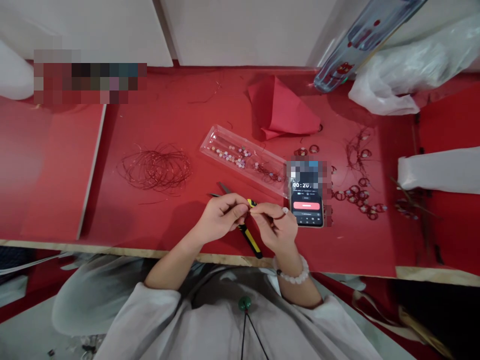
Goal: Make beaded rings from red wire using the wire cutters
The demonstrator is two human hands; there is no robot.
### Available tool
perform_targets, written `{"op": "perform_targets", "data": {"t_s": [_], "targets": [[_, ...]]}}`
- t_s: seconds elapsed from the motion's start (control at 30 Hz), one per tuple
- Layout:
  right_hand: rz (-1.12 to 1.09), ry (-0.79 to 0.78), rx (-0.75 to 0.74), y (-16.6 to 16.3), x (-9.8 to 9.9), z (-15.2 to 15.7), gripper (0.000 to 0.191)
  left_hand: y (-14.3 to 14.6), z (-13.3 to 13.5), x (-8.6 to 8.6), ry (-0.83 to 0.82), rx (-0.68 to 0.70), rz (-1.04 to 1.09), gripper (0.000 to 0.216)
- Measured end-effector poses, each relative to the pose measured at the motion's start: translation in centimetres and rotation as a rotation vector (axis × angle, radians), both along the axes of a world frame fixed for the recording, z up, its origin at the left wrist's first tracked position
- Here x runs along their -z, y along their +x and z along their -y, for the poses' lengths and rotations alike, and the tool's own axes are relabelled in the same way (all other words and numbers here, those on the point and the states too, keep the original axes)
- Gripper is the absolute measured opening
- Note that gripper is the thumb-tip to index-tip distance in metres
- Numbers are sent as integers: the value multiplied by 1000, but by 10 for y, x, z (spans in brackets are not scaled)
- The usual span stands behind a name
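Note:
My left hand (224, 216) and my right hand (276, 226) meet fingertip to fingertip above the red tabletop, both closed in a pinch. What lies between the fingertips is too small to make out. A thin reddish band with a pale bead shows on a finger of my right hand. Beneath the hands lie scissors (250, 241) with black and yellow handles, partly covered, their blades pointing up and left. Just beyond is a clear plastic tray (210, 146) with several small pale and purple beads (232, 158) and some dark red thread.
A loose coil of dark red thread (155, 167) lies left. A phone (306, 215) showing a timer lies right, near several small beaded thread rings (358, 196). Farther back are folded red paper (277, 110), a clear plastic package (360, 50) and a white plastic bag (401, 70).

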State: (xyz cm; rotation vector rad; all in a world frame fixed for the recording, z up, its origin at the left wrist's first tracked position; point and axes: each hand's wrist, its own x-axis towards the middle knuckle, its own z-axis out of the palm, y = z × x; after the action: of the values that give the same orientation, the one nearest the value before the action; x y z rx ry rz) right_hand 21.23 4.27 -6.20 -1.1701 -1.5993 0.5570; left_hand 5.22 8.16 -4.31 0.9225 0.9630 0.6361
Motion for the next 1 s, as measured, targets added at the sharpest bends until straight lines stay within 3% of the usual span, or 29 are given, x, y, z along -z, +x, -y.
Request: {"op": "perform_targets", "data": {"t_s": [0.27, 0.47, 0.73, 1.0], "targets": [[36, -11, 4, 3, -1, 0, 17, 1, -1, -1, -32, -8, 10, 63], [68, -12, 102, 2, 2, -1, 16, -1, -1, -1, 15, 15, 36, 60], [-286, -178, 36, -2, 4, -1, 9, 1, 3, 0, 313, -1, -12, 52], [-365, -206, 96, -2, 3, -2, 6, 0, 2, 6, 267, 27, -46, 35]]}}
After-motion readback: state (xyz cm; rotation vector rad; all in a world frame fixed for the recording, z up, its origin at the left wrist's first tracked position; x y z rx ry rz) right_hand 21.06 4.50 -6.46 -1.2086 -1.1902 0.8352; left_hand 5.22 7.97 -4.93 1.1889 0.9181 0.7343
